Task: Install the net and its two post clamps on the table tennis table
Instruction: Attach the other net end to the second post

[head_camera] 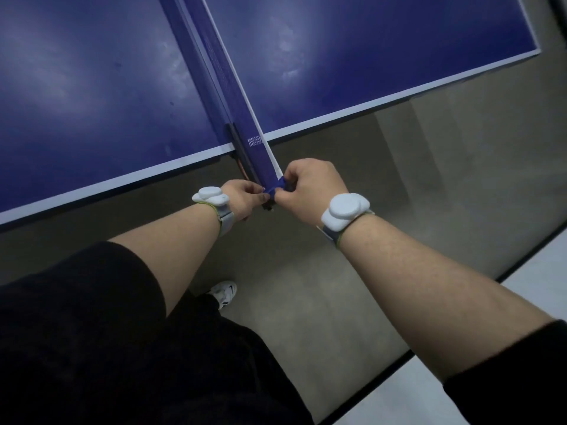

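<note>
Seen from above, a person stands at the side edge of a blue table tennis tabletop [92, 87] with white border lines. A blue net [227, 84] with a white top band runs across the tabletop from the far side toward the person, and its near end reaches past the table's edge. Beside the net at that edge sits a dark post clamp [237, 148], lying along the net's left side and partly hidden beneath it. Both hands meet just beyond the table edge, at the net's near end. The left hand [245, 199] has its fingers curled, and its fingertips pinch a small blue tab or cord [276, 187] at the end of the net. The right hand [310, 187] is also curled, its fingers and thumb pinching the same blue piece from the other side, so the two hands nearly touch. Each wrist carries a white rounded device on a grey strap. Black sleeves cover the upper arms, dark clothing fills the lower left, and a white shoe [225, 294] rests on the grey floor [399, 185] below.
</note>
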`<state>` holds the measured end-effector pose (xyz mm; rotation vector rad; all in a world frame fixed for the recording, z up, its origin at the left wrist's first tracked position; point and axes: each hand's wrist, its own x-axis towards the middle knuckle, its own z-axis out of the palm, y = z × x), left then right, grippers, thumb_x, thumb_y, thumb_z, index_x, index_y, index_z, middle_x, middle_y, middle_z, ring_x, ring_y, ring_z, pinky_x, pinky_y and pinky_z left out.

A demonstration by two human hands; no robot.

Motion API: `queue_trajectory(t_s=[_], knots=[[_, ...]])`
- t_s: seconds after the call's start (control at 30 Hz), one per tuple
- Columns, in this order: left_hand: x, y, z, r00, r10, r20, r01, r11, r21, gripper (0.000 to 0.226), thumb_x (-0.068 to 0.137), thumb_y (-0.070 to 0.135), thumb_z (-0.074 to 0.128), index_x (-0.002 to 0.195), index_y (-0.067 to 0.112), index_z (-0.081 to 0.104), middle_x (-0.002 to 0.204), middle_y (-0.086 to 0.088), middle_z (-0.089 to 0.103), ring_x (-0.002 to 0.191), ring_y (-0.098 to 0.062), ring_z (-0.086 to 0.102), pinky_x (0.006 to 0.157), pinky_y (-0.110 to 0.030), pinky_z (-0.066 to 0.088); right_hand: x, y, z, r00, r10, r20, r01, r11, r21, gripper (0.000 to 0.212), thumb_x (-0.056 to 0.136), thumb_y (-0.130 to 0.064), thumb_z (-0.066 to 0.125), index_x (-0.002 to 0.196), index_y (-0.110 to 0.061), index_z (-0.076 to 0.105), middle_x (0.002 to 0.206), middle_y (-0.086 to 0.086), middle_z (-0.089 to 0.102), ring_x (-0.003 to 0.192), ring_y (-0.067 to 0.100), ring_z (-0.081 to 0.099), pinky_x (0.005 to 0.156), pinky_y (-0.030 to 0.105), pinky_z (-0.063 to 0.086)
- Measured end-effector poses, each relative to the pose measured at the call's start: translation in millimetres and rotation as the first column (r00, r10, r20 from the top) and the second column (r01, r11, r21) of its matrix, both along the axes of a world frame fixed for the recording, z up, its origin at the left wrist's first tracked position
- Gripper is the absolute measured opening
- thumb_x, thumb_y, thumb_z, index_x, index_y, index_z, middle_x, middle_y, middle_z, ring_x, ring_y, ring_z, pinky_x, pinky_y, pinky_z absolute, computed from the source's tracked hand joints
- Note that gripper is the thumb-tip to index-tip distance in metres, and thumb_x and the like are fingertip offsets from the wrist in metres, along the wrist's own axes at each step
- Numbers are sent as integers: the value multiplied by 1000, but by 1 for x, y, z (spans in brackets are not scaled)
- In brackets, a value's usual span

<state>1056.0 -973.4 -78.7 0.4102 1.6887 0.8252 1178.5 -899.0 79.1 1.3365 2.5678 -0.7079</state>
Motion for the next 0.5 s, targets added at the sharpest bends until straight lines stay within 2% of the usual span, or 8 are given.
queue_trajectory(t_s=[0.07, 0.2, 0.3, 0.37, 0.5], knots=[[3, -1, -5, 999, 34, -13, -34, 999, -8, 12, 90, 21, 79, 96, 12, 74, 71, -7, 61, 38, -11, 42, 38, -21, 35, 4, 0, -2, 999, -23, -30, 23, 1000, -20, 18, 79, -38, 83, 77, -28, 68, 77, -7, 71, 75, 17, 68, 74, 34, 59], [4, -1, -12, 997, 18, -71, -24, 996, -83, 12, 89, 26, 80, 98, 19, 75, 70, -3, 64, 49, -17, 49, 42, -24, 40, 19, 4, -3, 994, -91, -64, 80, 983, -167, 19, 75, -41, 89, 80, -36, 71, 76, -20, 70, 75, -3, 68, 80, 25, 60], [8, 3, -16, 995, 44, -89, -53, 993, -106, 15, 89, 25, 80, 101, 17, 75, 69, -2, 63, 49, -17, 50, 42, -24, 42, 28, 7, -5, 988, -133, -80, 111, 964, -241, 15, 77, -39, 88, 85, -39, 75, 79, -21, 74, 78, -3, 70, 82, 26, 61], [10, 4, -17, 994, 67, -83, -75, 992, -103, 13, 89, 25, 81, 99, 19, 75, 71, -3, 65, 50, -18, 52, 44, -24, 44, 29, 9, -6, 986, -145, -81, 119, 956, -269, 14, 80, -38, 86, 92, -36, 80, 79, -21, 74, 77, -4, 70, 78, 24, 59], [10, 10, -15, 988, 127, -87, -138, 983, -125, 18, 86, 27, 84, 101, 19, 79, 83, -2, 73, 61, -15, 60, 65, -28, 51, 26, 11, -8, 976, -195, -96, 159, 942, -297, 12, 88, -40, 81, 94, -31, 83, 79, -19, 74, 73, -3, 68, 69, 20, 51]])
